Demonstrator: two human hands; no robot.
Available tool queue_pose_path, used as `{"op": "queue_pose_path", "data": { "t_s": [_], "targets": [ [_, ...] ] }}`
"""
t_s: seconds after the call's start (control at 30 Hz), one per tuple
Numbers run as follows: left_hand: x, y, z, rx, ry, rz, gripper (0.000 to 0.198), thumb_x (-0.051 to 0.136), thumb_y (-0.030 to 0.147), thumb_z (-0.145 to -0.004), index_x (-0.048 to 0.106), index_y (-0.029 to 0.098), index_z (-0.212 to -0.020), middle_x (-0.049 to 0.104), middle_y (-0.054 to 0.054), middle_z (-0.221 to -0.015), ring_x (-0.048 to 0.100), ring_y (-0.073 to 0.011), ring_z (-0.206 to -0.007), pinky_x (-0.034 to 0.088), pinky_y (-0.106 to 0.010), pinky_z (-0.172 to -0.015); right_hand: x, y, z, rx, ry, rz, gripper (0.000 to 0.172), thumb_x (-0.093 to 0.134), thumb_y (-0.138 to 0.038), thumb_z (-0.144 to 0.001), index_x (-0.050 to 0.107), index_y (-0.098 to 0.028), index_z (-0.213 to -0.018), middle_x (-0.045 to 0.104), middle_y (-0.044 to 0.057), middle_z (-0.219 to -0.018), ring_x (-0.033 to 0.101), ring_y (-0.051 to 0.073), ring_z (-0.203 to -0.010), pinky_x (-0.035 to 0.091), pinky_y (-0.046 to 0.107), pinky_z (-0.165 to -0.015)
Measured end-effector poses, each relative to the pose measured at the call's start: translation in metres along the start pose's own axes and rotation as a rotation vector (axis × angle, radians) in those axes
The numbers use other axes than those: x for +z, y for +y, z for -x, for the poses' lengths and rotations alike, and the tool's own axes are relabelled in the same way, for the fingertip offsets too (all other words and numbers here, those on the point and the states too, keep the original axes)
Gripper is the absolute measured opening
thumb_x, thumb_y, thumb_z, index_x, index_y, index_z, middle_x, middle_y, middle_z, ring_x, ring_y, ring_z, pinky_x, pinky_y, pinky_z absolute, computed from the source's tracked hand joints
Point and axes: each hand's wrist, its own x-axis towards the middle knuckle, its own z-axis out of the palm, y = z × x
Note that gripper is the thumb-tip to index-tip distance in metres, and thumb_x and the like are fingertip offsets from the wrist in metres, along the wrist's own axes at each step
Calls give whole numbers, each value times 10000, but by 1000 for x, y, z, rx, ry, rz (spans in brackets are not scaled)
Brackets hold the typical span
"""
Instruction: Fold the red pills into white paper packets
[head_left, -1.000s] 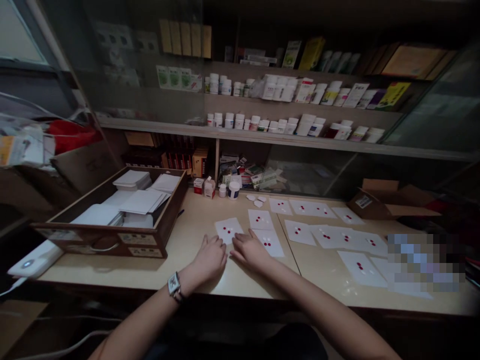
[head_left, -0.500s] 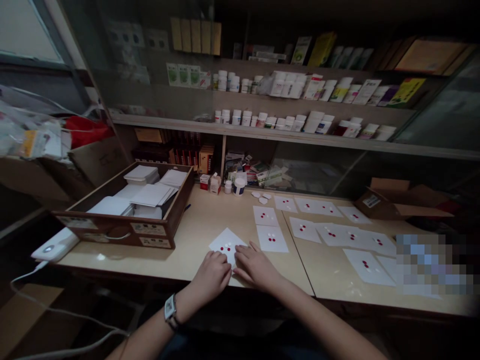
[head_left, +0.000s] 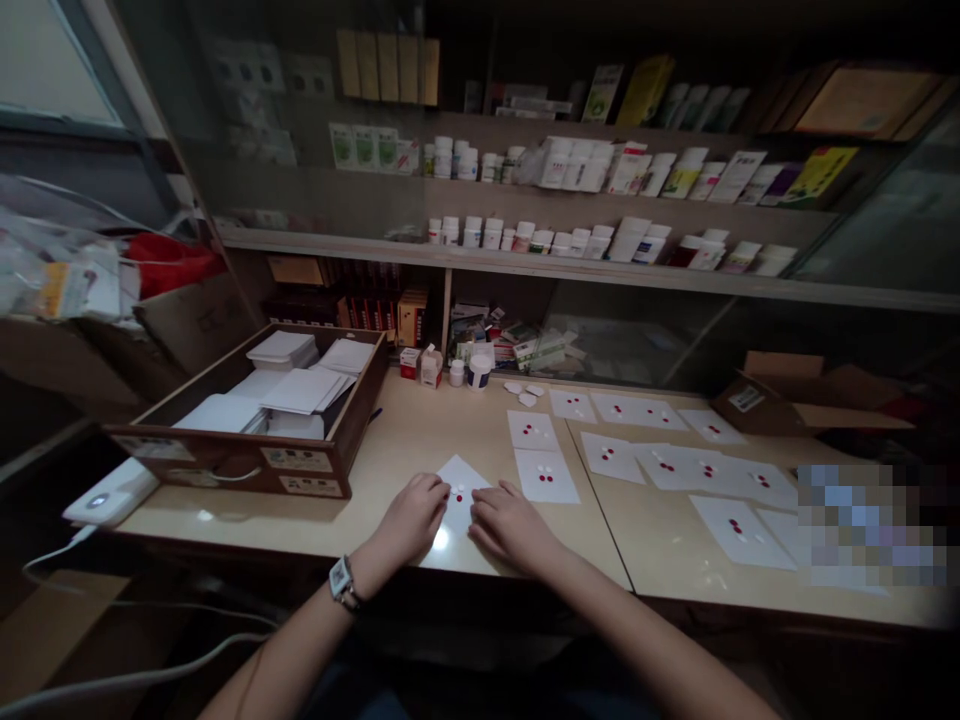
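Since half a second ago, my left hand [head_left: 411,518] has moved farther from me, over the left side of the sheet [head_left: 459,472], so fewer of its pills [head_left: 460,497] show. Its fingers are curled in; my right hand [head_left: 511,525] bends at the sheet's right edge. I can't tell whether either grips the paper, which lies on the surface [head_left: 420,440] right of the drawer [head_left: 225,470].

By my judgement much is left: a dozen or so other sheets [head_left: 561,488] lie open to the right, most visibly with red and white pills. Three white pieces [head_left: 527,399] at the far side look like folded paper, perhaps done.

Labels [head_left: 298,458] on the drawer and the shelf bottles [head_left: 492,235] carry print too blurred for me to read; no brand is certain.
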Motion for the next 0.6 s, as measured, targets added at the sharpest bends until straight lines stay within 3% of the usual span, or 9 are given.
{"op": "queue_pose_path", "data": {
  "t_s": [0.1,0.23,0.6],
  "targets": [
    [3,1,-2,-55,-12,-29,144,466,132,-847,606,161,-864,613,-71,-843,542,-198,-823,459,-326,-762,-4,1,-10,16,-2,-16,179,470,-227,-889,636,-161,-870,649,79,-883,576,193,-835,368,357,-850],
    [7,1,0,-89,8,-43,149,479,154,-854,619,149,-801,625,-73,-814,565,-189,-774,463,-309,-728,0,0,-20,42,35,-44,204,454,-215,-895,627,-164,-991,643,84,-916,560,191,-862,364,332,-818],
    [12,1,7,-14,29,-126,188,464,153,-865,651,148,-881,619,-87,-852,568,-198,-819,486,-313,-728,11,1,-24,3,62,-99,228,444,-216,-910,612,-171,-1058,648,90,-974,565,193,-917,382,329,-832]
  ]
}}
